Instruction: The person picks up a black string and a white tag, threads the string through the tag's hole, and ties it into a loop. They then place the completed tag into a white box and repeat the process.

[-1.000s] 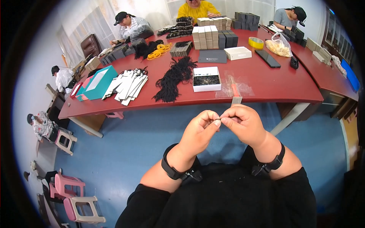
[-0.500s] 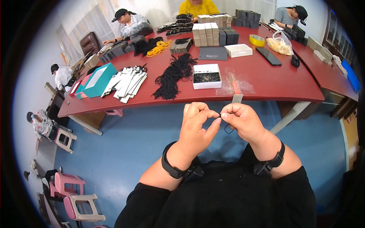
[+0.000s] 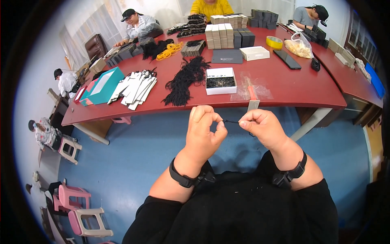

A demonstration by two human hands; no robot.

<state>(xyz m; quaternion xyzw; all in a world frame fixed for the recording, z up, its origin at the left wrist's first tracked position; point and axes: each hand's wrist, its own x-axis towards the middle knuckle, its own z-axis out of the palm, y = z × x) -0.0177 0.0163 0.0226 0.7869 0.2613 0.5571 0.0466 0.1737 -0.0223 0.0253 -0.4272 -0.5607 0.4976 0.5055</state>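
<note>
Blue floor [image 3: 158, 154], black cord [image 3: 232, 121] between left hand [image 3: 203, 132] and right hand [image 3: 267, 129]

thin black cord [image 3: 231, 121] stretched between both hands [image 3: 204, 132], near a red table's [image 3: 294, 87] edge

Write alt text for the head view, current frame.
A person's left hand and right hand hold a thin black cord stretched between their fingertips, in front of a red table. On the table's near side lie white strips, a black stringy pile and an open white box.
</note>
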